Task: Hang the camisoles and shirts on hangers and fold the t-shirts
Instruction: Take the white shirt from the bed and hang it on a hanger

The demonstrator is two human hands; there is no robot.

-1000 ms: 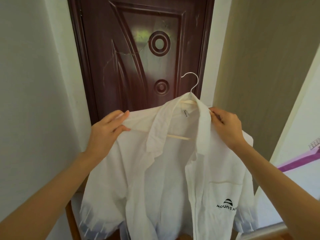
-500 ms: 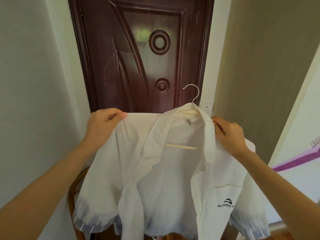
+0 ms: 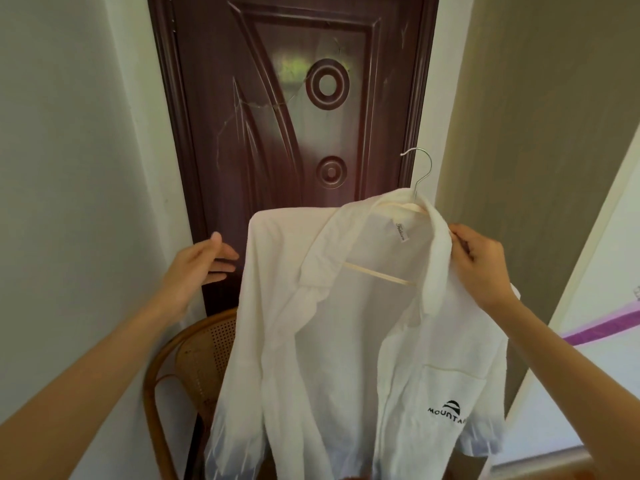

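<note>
Head view: the white collared cotton shirt (image 3: 346, 341) hangs on a cream hanger with a metal hook (image 3: 420, 174), held up before a dark brown panelled door (image 3: 277, 133). Pocket print reads "MOUNTA", cut off by a fold; the neck label is illegible. Right hand (image 3: 481, 258) grasps the shirt's shoulder. Left hand (image 3: 201, 265) is released, fingers straight, beside the shirt. A woven cane chair (image 3: 194, 368) is partly hidden.

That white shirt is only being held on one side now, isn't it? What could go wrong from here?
Only the right hand pinches the shirt at the collar; the left hand is open and clear of it. The hanger sits tilted, so the unheld shoulder might slip off its arm.

The shirt front hangs open, so it might slide further.

The hook hangs on nothing; if the grip loosens, everything may drop onto the chair.
</note>
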